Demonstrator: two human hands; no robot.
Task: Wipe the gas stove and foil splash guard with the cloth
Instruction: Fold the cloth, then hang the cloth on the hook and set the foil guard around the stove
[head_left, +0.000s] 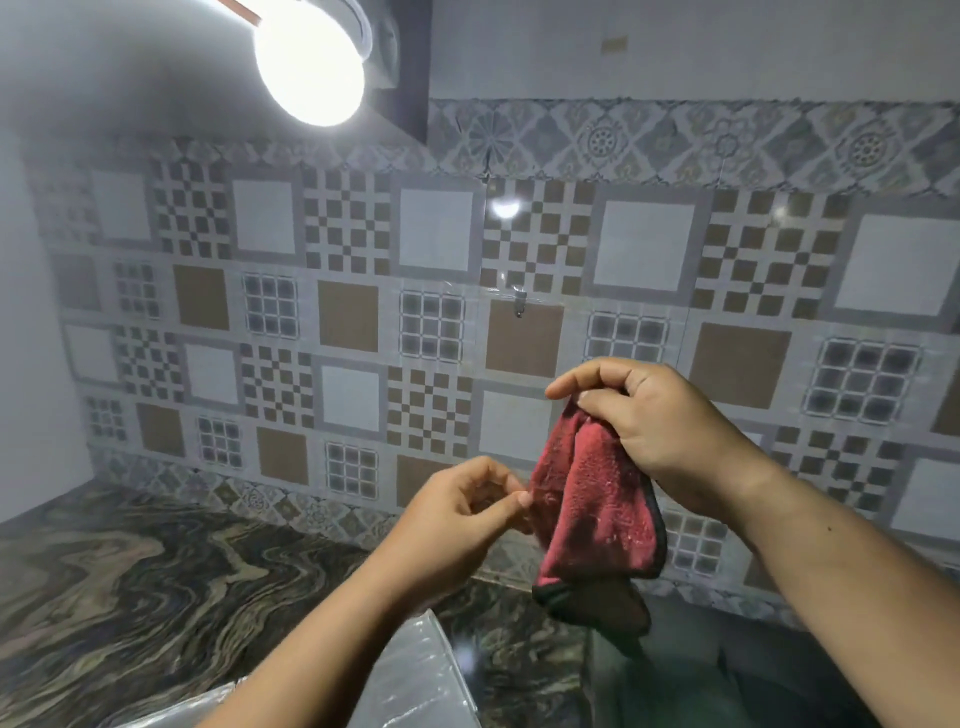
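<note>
Cloth (592, 499) is pinched at its left edge by left hand (462, 512), gripped at top by right hand (660, 415), held above counter (156, 571). Risk: light pinch slips, cloth drops; stove not clearly seen.

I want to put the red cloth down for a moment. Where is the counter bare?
The dark swirled stone counter lies bare at left, between the side wall and the patterned tile wall. Lower centre is crowded by shiny foil sheets and both forearms.
</note>
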